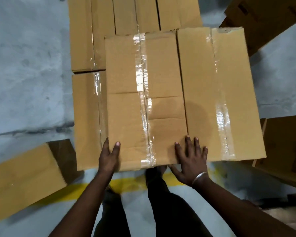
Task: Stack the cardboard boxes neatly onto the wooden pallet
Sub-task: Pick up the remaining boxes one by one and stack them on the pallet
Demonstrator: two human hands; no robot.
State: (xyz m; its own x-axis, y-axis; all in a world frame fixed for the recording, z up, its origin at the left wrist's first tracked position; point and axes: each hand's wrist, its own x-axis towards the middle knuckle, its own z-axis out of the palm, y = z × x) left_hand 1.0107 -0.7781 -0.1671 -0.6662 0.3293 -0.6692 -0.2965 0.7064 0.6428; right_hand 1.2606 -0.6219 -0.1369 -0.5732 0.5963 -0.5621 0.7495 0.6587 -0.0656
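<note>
Two taped cardboard boxes lie side by side on top of the stack: the left top box [126, 100] and the right top box [219, 93]. My left hand [109, 156] grips the near left corner of the left top box, thumb on its top, fingers down its side. My right hand [190, 161] lies flat with fingers spread across the near edge where the two boxes meet. Lower boxes [87, 117] and a row of further boxes [126, 14] show beneath and behind. The wooden pallet is hidden under the stack.
A loose box [24, 178] lies on the grey floor at the near left. More boxes stand at the right [284, 147] and far right [263, 19]. A yellow floor line [126, 183] runs by my legs [161, 211].
</note>
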